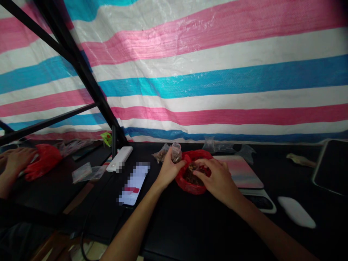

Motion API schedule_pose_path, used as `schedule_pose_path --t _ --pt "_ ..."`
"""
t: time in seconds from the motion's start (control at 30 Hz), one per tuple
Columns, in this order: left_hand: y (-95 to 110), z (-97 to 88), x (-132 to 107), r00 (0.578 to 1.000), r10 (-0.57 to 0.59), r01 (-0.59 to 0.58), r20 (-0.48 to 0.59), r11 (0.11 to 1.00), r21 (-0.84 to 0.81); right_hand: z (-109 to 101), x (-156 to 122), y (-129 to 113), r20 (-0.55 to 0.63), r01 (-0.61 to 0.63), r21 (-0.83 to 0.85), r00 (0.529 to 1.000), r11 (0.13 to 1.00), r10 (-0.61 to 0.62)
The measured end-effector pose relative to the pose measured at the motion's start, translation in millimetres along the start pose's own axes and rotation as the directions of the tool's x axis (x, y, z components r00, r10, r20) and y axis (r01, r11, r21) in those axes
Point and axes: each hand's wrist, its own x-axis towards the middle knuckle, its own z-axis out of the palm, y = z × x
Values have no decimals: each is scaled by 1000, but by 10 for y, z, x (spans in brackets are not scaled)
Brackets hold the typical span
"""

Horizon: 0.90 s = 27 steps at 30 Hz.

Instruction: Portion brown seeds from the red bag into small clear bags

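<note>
A red plastic bag (190, 187) stands with its mouth open on the black table, and small brownish-gold pieces (191, 177) lie inside it. My left hand (169, 167) is closed around a small clear plastic bag (176, 151) with some of the same-looking pieces in it, at the red bag's left rim. Over the red bag's opening, my right hand (214, 174) has thumb and fingers brought together near the pieces; what lies between the fingertips is too small to name. Another filled clear bag (161, 155) rests just left of my left hand.
A lit phone (134, 185) and a white power strip (119, 158) lie to the left. On the right are a scale with a pinkish plate (239, 170), a white mouse (297, 212) and a dark tablet (331, 166). Another person's hand (17, 159) is at far left, by a red bag (42, 163).
</note>
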Motion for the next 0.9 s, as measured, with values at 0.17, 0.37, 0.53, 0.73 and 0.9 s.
schedule_pose_path --t 0.17,0.37,0.53,0.73,0.9 --pt "51 -7 -19 973 225 -230 47 943 242 -105 42 -3 -48 -50 266 997 963 65" --pt "121 73 -137 924 294 -378 245 802 462 -194 43 -70 -93 53 375 996 925 -20" --pt "68 106 -163 889 311 -456 336 660 597 -192 16 -119 -80 226 201 974 953 -214" --pt "61 135 -155 890 327 -456 318 633 626 -174 3 -60 -108 357 97 932 929 -346" --pt "112 156 -176 901 321 -433 291 677 595 -211 29 -61 -144 323 110 941 940 -306"
